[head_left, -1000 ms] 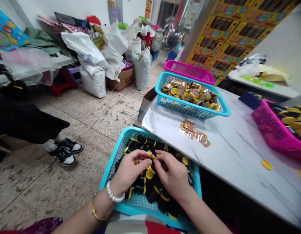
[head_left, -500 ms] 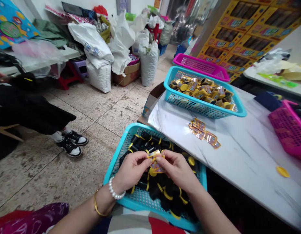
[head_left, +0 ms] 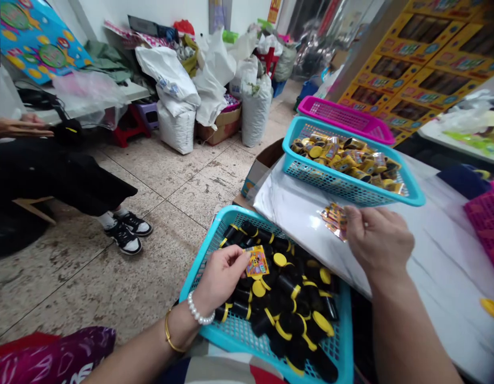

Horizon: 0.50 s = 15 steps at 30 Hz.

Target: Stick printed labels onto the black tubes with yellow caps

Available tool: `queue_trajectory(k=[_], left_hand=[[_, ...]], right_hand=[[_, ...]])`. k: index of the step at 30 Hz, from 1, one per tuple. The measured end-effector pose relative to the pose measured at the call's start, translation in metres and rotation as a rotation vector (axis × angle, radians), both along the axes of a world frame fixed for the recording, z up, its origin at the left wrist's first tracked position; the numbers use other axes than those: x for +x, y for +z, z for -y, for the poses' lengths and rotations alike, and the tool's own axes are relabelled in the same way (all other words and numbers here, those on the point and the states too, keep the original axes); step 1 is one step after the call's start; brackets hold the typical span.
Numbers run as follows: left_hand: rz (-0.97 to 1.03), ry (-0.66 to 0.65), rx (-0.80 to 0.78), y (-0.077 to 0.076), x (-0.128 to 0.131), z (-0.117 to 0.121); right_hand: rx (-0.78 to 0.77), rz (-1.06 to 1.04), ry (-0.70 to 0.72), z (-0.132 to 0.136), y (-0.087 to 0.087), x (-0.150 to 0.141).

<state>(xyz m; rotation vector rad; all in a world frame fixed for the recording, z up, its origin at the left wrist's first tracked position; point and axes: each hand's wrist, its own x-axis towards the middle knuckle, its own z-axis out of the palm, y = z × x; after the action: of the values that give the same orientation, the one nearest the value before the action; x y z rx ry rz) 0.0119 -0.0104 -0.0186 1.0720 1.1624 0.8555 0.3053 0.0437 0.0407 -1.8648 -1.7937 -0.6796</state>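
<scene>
My left hand [head_left: 220,277] pinches a small colourful sticker [head_left: 257,262] above the near teal basket [head_left: 207,250], which holds several black bottles with yellow caps [head_left: 289,298]. My right hand [head_left: 378,240] has its fingers curled and rests on the white marble table [head_left: 294,205], with fingertips on a pile of the same stickers [head_left: 333,218]. I cannot tell whether it holds one.
A second teal basket [head_left: 350,186] of labelled yellow bottles stands further back, with a pink basket [head_left: 342,114] behind it. Another pink basket [head_left: 486,224] is at the right edge. A yellow cap [head_left: 490,308] lies on the table. A seated person's legs and shoes [head_left: 127,234] are at left. Sacks stand by the wall.
My right hand has left the sticker and moved right and up to the sticker pile on the table. My left hand keeps the sticker over the basket. The view has shifted a little.
</scene>
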Motion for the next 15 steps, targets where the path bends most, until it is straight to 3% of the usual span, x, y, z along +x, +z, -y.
queue_trajectory(k=[2,5,8,10,11,15], left_hand=[[-0.016,0.004,0.007,0.002,0.001,0.001],[-0.063,0.005,0.060,0.003,0.003,0.003],[-0.130,-0.003,0.153,0.004,0.005,0.005],[-0.140,-0.005,0.180,0.005,0.005,0.007],[-0.121,0.005,0.172,0.007,0.003,0.008],[-0.005,0.128,0.143,0.019,-0.005,0.009]], right_hand=[[0.078,0.116,-0.024,-0.010,0.001,0.011],[0.089,-0.140,0.054,0.014,-0.003,-0.027],[-0.433,-0.596,0.358,0.056,-0.013,-0.092],[-0.620,-0.763,0.449,0.072,-0.020,-0.125],[-0.627,-0.823,0.448,0.075,-0.024,-0.134],[-0.416,-0.942,0.355,0.071,-0.030,-0.139]])
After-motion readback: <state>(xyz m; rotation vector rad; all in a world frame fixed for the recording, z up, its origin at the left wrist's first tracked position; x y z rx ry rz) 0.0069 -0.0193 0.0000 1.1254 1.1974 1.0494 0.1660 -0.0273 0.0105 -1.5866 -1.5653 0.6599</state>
